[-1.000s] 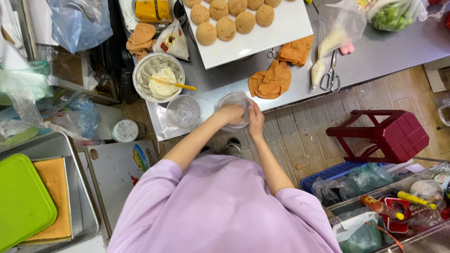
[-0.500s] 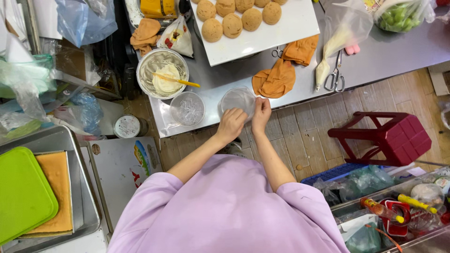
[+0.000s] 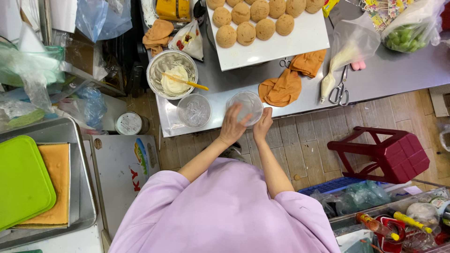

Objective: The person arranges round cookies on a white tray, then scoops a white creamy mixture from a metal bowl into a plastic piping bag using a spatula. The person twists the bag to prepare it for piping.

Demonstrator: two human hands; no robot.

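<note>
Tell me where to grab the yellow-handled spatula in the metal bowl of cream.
Grip the yellow-handled spatula by the bare yellow end of its handle, which juts over the rim of the metal bowl toward the stack of clear cups. Come from that side, fingers pinching across the handle. The blade end lies buried in the cream, so taking it there would likely smear the fingers.

steel counter | white board | orange cloths | scissors | mixing bowl | clear cups
</note>
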